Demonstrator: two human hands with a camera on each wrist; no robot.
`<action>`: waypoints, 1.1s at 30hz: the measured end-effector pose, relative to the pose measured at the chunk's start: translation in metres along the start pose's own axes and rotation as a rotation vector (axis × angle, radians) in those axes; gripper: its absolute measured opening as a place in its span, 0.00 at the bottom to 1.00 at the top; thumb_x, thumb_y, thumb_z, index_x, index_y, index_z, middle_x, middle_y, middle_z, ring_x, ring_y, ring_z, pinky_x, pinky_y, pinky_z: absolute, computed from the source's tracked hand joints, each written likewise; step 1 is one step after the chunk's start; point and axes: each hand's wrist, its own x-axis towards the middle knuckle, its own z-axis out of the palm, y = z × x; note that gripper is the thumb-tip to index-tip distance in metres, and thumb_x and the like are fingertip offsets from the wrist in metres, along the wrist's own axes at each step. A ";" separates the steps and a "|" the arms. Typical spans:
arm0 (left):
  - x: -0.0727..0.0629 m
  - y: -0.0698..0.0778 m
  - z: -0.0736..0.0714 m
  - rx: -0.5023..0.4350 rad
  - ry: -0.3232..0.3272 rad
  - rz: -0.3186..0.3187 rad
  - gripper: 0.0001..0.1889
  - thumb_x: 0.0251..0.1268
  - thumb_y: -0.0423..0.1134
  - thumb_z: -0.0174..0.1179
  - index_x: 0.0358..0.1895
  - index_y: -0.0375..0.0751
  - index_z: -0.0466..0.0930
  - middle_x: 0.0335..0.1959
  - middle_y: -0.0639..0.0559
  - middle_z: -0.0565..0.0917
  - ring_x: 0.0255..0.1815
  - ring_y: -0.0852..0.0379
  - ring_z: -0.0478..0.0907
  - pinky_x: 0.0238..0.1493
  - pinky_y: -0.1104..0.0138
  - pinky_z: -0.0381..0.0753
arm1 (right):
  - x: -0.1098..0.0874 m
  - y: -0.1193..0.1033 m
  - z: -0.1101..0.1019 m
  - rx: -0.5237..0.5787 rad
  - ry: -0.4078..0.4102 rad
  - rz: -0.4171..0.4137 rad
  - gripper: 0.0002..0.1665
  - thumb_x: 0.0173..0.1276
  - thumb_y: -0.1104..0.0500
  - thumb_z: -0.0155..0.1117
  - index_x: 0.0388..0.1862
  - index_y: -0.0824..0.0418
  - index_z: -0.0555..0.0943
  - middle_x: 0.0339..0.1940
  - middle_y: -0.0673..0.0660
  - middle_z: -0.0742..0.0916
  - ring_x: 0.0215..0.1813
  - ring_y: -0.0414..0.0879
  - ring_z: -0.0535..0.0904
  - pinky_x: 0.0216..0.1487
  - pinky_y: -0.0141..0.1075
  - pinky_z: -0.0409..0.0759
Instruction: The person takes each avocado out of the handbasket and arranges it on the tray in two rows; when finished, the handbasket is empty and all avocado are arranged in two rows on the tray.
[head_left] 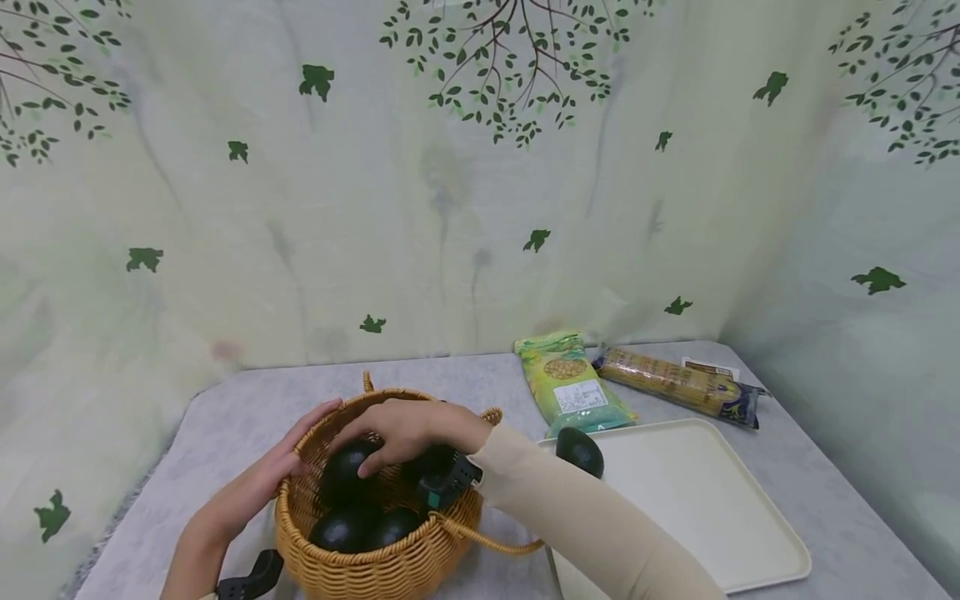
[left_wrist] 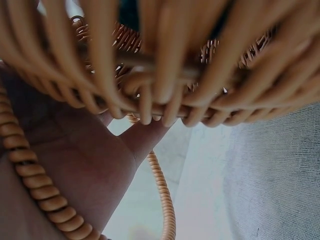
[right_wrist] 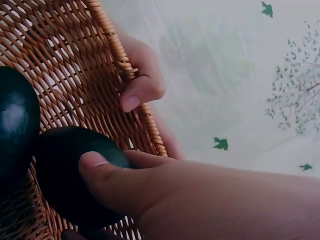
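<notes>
A wicker basket holds several dark green, nearly black avocados. On its left side my left hand grips the rim; the right wrist view shows that hand's thumb hooked over the rim onto the inner wall. My right hand reaches down into the basket from the right. Its thumb and fingers close round one avocado near the left wall, and the thumb lies across the avocado's side in the right wrist view. Two more avocados lie at the front of the basket.
A cream tray stands right of the basket, with one avocado at its far left corner, partly behind my right sleeve. Behind it lie a green and yellow bag and a long noodle-like packet. The basket's handle sticks out right.
</notes>
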 end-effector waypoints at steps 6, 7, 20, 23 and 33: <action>0.001 -0.001 -0.002 0.027 -0.007 -0.005 0.43 0.69 0.30 0.38 0.85 0.63 0.38 0.85 0.44 0.39 0.72 0.43 0.63 0.51 0.50 0.79 | -0.015 -0.004 -0.003 0.036 0.042 -0.003 0.31 0.76 0.52 0.64 0.76 0.47 0.73 0.72 0.45 0.79 0.63 0.35 0.78 0.60 0.26 0.73; 0.001 -0.001 -0.003 0.028 -0.010 -0.005 0.43 0.70 0.30 0.37 0.85 0.63 0.38 0.85 0.44 0.39 0.69 0.47 0.65 0.51 0.51 0.79 | -0.018 -0.005 -0.003 0.044 0.049 -0.004 0.31 0.76 0.52 0.64 0.76 0.47 0.73 0.72 0.45 0.79 0.61 0.35 0.78 0.58 0.26 0.73; 0.002 -0.002 -0.003 -0.016 -0.028 0.011 0.43 0.69 0.29 0.38 0.86 0.58 0.37 0.84 0.45 0.39 0.65 0.71 0.69 0.52 0.54 0.80 | -0.054 -0.007 -0.006 0.123 0.151 -0.034 0.30 0.76 0.54 0.64 0.76 0.49 0.74 0.73 0.46 0.78 0.63 0.33 0.77 0.60 0.26 0.75; 0.002 -0.002 -0.002 -0.015 -0.017 0.016 0.44 0.69 0.29 0.39 0.86 0.57 0.37 0.84 0.43 0.39 0.66 0.72 0.68 0.52 0.56 0.81 | -0.062 -0.007 -0.006 0.115 0.173 -0.026 0.30 0.76 0.53 0.64 0.76 0.49 0.74 0.70 0.46 0.80 0.47 0.33 0.78 0.52 0.26 0.75; 0.002 -0.001 -0.001 -0.003 0.004 0.010 0.44 0.67 0.28 0.39 0.86 0.58 0.39 0.85 0.43 0.39 0.73 0.59 0.65 0.52 0.57 0.81 | -0.082 -0.006 0.000 0.178 0.248 -0.034 0.30 0.76 0.54 0.64 0.76 0.49 0.74 0.72 0.48 0.79 0.66 0.36 0.77 0.60 0.28 0.76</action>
